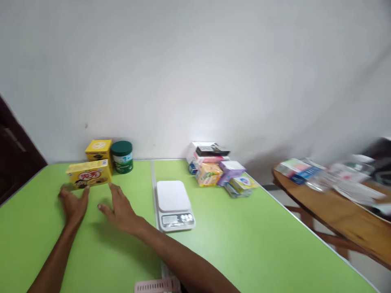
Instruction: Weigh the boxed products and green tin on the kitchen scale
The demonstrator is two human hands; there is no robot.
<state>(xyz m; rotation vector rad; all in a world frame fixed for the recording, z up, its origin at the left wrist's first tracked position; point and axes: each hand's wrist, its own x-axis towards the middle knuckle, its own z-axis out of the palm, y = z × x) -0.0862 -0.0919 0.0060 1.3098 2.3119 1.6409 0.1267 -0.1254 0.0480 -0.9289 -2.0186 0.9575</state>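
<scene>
Fingers spread, the left hand [73, 206] and right hand [122, 211] stand just before a yellow snack carton [90, 174] near the desk's [27, 211] far-left corner, probably light, smooth, crushable card, best held gently by its short ends.

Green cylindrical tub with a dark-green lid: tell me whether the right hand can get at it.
Probably yes: the right hand looks empty, and only green tabletop shows between it and the green tub.

From near behind and above the left hand [74, 204] and right hand [122, 208], the head camera faces forward and down, toward the wall [183, 81] beyond them.
</scene>
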